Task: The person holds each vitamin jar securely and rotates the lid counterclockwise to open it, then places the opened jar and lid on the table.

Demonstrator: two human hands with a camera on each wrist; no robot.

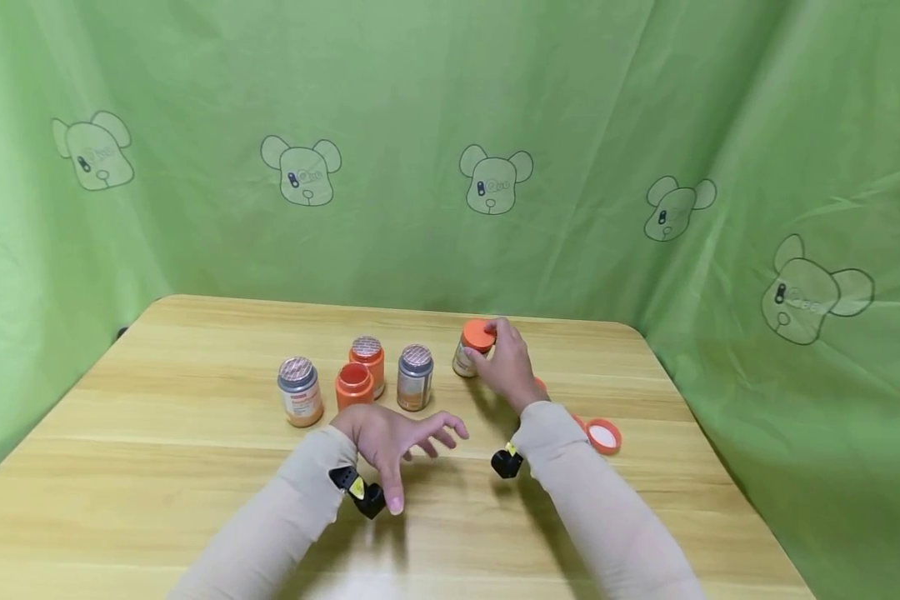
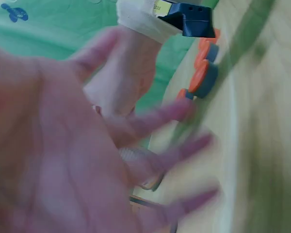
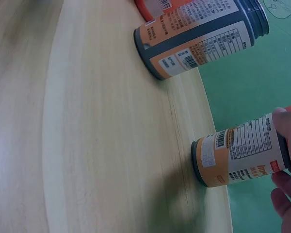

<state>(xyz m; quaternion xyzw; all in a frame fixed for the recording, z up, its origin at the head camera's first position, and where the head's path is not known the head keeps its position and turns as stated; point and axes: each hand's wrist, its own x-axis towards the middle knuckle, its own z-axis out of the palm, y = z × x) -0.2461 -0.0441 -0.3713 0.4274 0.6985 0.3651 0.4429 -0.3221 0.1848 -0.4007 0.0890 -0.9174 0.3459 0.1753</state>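
Observation:
My right hand (image 1: 508,367) grips a jar (image 1: 466,360) with an orange lid near the table's back edge, fingers and thumb about its top. The right wrist view shows this jar's (image 3: 242,153) orange and white label and dark base; whether the base touches the table I cannot tell. My left hand (image 1: 390,437) hovers over the middle of the table with fingers spread, holding nothing. Just behind it stands an open orange jar (image 1: 354,386), partly hidden. Around that are a foil-topped orange jar (image 1: 371,360) and two foil-topped grey jars, one left (image 1: 301,396) and one right (image 1: 416,380).
An orange lid (image 1: 603,436) lies inside up at the right, with other lids partly hidden behind my right forearm. Several lids (image 2: 203,80) appear in a row in the left wrist view. A green curtain (image 1: 405,233) hangs around the wooden table (image 1: 157,483).

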